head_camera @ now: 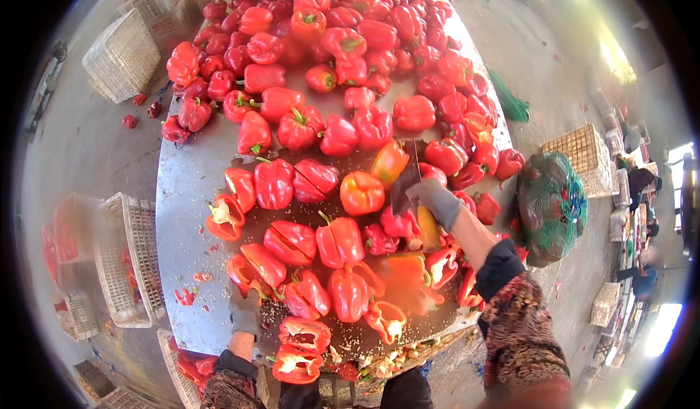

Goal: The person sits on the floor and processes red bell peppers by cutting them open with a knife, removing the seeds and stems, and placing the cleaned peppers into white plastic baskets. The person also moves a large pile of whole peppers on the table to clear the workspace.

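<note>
My right hand (437, 201), in a grey glove, grips a wide-bladed knife (406, 176) that points away from me among the peppers. Beside the blade lie an orange-red bell pepper (362, 193) and a yellow-orange one (390, 163). My left hand (244, 315), gloved too, is at the near left of the metal table (186, 217), fingers against a cut red pepper (246, 278); whether it grips it is unclear. Split and halved red peppers (290, 243) lie between my hands, with loose seeds around. Whole red peppers (377, 34) are heaped at the far end.
Plastic crates (136, 261) stand left of the table, one near my left arm with pepper pieces. A green net sack (552, 212) and a crate (579, 160) are at the right. Trimmings lie in a container (421, 354) below the near edge. People (644, 280) are far right.
</note>
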A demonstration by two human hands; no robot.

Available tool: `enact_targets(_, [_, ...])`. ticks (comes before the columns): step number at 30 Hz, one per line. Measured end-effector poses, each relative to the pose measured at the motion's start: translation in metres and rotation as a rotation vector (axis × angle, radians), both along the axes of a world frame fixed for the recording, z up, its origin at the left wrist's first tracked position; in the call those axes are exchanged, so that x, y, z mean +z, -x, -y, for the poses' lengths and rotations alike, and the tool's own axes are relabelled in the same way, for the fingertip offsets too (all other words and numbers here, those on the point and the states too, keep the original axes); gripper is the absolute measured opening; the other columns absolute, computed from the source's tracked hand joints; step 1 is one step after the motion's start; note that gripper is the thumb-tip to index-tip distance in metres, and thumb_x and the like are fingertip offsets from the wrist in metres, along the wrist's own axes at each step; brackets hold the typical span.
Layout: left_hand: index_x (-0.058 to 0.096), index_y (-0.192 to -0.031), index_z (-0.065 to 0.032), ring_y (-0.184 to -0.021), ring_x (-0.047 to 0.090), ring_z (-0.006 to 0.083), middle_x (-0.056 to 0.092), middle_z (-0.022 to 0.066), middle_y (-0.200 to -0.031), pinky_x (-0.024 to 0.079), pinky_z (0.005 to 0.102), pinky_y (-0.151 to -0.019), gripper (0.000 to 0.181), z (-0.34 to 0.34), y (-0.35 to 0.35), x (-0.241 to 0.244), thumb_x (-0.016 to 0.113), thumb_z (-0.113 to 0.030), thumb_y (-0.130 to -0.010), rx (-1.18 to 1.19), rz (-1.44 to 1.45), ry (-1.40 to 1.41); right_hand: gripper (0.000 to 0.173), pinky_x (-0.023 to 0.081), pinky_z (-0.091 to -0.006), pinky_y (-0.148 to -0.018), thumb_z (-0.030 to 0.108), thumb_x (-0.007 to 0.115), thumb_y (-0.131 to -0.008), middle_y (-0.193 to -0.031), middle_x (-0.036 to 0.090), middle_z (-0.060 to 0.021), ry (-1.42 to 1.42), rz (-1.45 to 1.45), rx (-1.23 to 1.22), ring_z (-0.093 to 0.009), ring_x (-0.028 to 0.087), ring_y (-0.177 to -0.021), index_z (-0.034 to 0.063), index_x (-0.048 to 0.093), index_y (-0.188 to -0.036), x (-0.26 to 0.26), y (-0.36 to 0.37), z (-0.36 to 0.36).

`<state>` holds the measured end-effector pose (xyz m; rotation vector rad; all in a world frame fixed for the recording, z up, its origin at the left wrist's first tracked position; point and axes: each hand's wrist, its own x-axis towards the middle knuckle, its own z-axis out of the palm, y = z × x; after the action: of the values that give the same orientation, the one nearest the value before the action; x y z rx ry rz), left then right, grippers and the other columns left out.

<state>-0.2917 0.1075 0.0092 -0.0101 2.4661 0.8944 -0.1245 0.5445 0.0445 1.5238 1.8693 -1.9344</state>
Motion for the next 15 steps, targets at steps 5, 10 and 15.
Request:
enact_targets(5, [0.044,-0.131,-0.0016,-0.107,0.057,0.0365,0.059,0.0227,-0.116,0.044,0.0382,-0.091,0.055,-0.003,-0.008,-0.035,0.057,-0.017,-0.08,-0.08,-0.165,0.014,0.005,0.048,-0.0357,-0.051,0.01,0.063,-0.073,-0.066,0.064,-0.0073,-0.596,0.317,0.685,-0.023,0.062,-0.058,0.0061,0.066,-0.071,0.03,0.002,0.004])
enact_targets(10, [0.043,-0.132,-0.004,-0.103,0.058,0.0386,0.061,0.0231,-0.112,0.045,0.04,-0.089,0.056,-0.031,-0.014,-0.02,0.057,-0.018,-0.08,-0.082,-0.032,0.046,0.009,0.047,-0.035,-0.05,0.009,0.06,-0.074,-0.064,0.062,-0.0075,-0.902,0.406,0.495,-0.022,0.06,-0.056,0.0056,0.065,-0.069,-0.044,-0.005,0.009])
enact_targets(15, [0.044,-0.131,-0.0062,-0.101,0.059,0.0403,0.061,0.024,-0.108,0.046,0.0414,-0.086,0.055,-0.014,-0.01,-0.022,0.058,-0.02,-0.08,-0.091,-0.124,0.013,0.02,0.046,-0.0391,-0.056,0.016,0.054,-0.084,-0.067,0.06,-0.0165,-0.599,0.022,-0.25,-0.027,0.061,-0.063,-0.0027,0.059,-0.08,0.014,-0.018,0.042])
